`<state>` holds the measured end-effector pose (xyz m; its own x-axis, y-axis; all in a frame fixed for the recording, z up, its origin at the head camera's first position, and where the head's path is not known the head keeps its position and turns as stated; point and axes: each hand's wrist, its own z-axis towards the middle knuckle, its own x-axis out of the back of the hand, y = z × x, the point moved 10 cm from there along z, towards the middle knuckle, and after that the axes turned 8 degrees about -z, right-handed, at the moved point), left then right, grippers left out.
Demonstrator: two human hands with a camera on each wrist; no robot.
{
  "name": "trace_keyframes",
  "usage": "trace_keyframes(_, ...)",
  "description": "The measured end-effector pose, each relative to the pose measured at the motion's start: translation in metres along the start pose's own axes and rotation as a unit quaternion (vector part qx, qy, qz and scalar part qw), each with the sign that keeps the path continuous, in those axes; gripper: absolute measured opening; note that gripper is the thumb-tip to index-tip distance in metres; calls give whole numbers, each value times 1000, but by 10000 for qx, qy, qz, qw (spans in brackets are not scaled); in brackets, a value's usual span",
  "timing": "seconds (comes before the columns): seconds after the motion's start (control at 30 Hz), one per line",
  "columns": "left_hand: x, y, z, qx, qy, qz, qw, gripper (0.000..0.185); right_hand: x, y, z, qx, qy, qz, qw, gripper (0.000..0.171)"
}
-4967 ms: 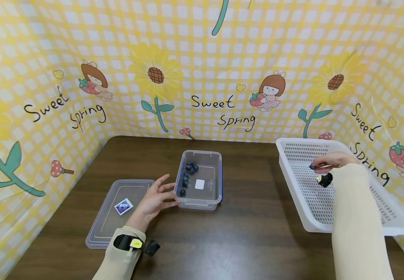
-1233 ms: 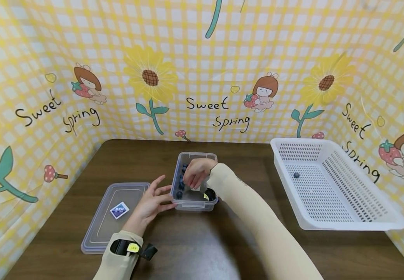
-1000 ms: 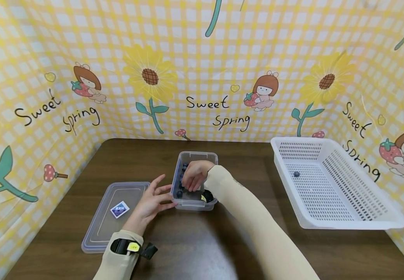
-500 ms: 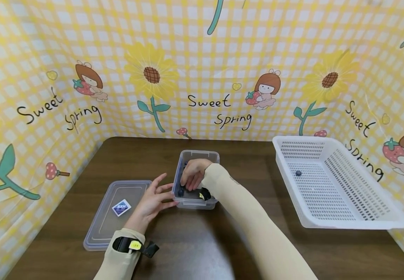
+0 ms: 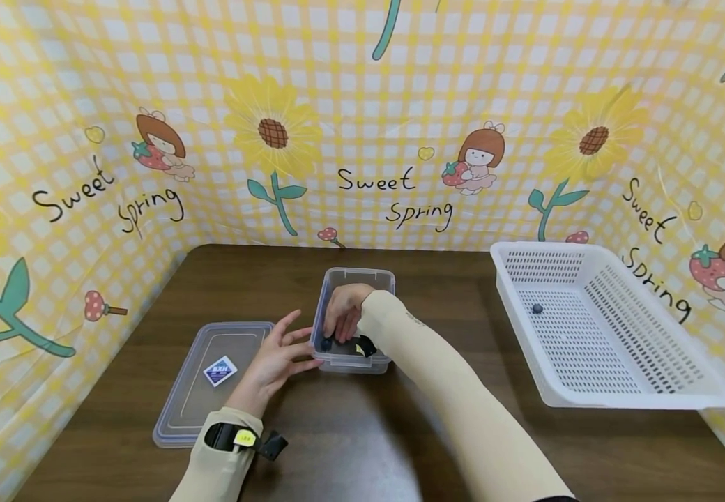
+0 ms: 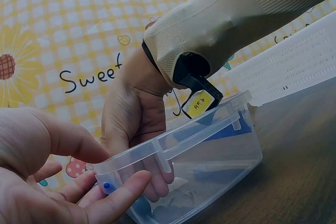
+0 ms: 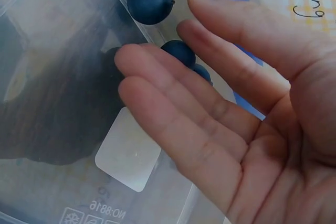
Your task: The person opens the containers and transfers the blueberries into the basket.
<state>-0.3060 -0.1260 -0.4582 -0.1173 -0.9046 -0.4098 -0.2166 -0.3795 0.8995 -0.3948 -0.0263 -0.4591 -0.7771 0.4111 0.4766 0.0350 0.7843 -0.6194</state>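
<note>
A clear plastic box (image 5: 353,362) stands open on the table, with dark blue blueberries inside. My right hand (image 5: 346,312) reaches down into it and hides most of them in the head view. One blueberry (image 5: 326,344) shows by the box's near left corner. In the right wrist view the fingers (image 7: 173,124) are extended beside the blueberries (image 7: 150,2), with nothing visibly pinched. My left hand (image 5: 277,359) has its fingers spread against the box's left wall, touching it. Seen from the left wrist, the thumb (image 6: 79,142) lies at the rim.
The box's lid (image 5: 187,404), with a blue diamond label, lies on the table (image 5: 337,446) at the left. At the right is a white perforated basket (image 5: 638,401) holding one blueberry (image 5: 537,308). A yellow checked cloth (image 5: 362,104) walls the back and sides.
Five seconds ago my right hand pinched a blueberry over the basket; it is now in the box. Over the last second it has shifted slightly toward the near left corner. My left hand stays put.
</note>
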Motion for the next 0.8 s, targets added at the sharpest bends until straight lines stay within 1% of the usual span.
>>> trace_keyframes(0.2, 0, -1, -1, -1, -2, 8, 10000, 79, -5, -3, -4, 2, -98, -273, 9996, 7)
trace_keyframes(0.3, 0, -2, -1, 3, -1, 0, 10000, 78, -6, -3, -4, -6, -72, -337, 9994, 7)
trace_keyframes(0.47, 0, -4, -2, 39, 12, -7, 10000, 79, -7, 2, -1, -76, -35, -371, 9993, 7)
trace_keyframes(0.73, 1, -3, -1, 24, 14, -29, 10000, 79, -16, 3, 4, -57, -374, -248, 9990, 4)
trace_keyframes(0.8, 1, -3, -2, 35, 12, -30, 10000, 79, -15, 3, 5, -28, -324, -200, 9993, 5)
